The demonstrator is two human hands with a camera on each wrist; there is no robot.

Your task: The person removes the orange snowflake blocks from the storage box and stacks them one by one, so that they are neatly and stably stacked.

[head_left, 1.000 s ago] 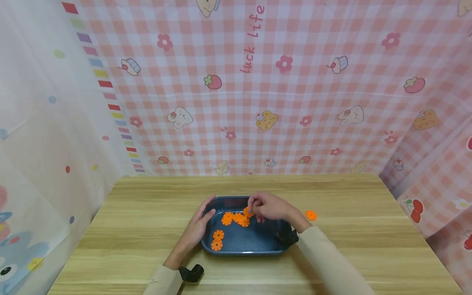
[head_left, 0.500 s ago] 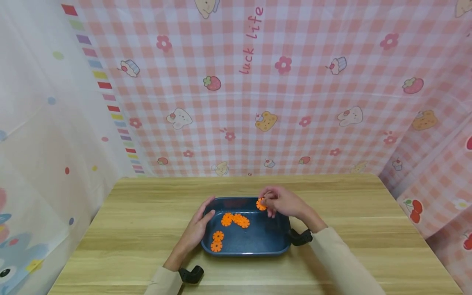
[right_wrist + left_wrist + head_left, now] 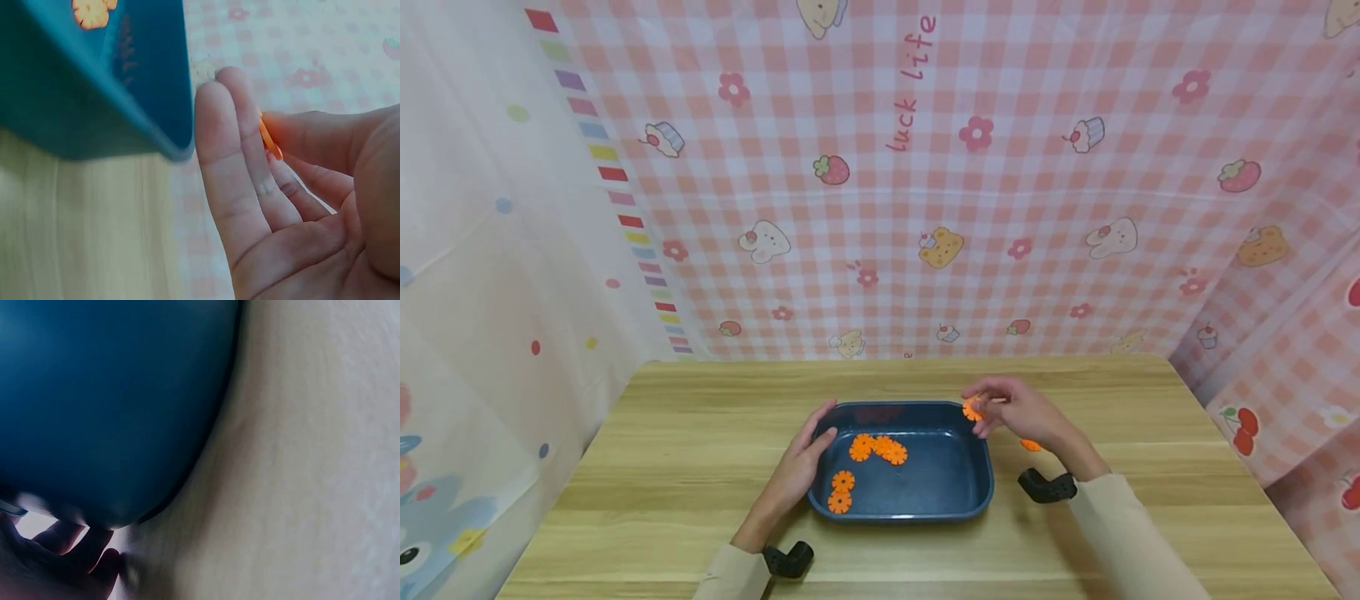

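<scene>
A dark blue rectangular tray (image 3: 901,518) stands on the table with several orange notched plastic discs (image 3: 840,501) lying in it. My left hand (image 3: 796,471) holds the tray's left end, thumb over the rim and fingers along the outside. In the left wrist view the tray's outer wall (image 3: 119,406) fills the upper left. Above the tray's far right corner, my right hand (image 3: 1022,414) pinches one orange disc (image 3: 972,409). The right wrist view shows that disc (image 3: 270,139) edge-on between thumb and fingers. Another orange disc (image 3: 1032,445) lies on the table, partly hidden by the right wrist.
The wooden table (image 3: 700,417) extends on both sides of the tray. A pink checked cloth (image 3: 880,208) hangs behind it, and a white patterned cloth (image 3: 512,275) hangs at the left. Black wrist cameras (image 3: 788,559) sit on both forearms.
My right hand has lifted an orange disc from the group in the tray and carried it right, past the far right corner. The left hand and the tray have stayed in place.
</scene>
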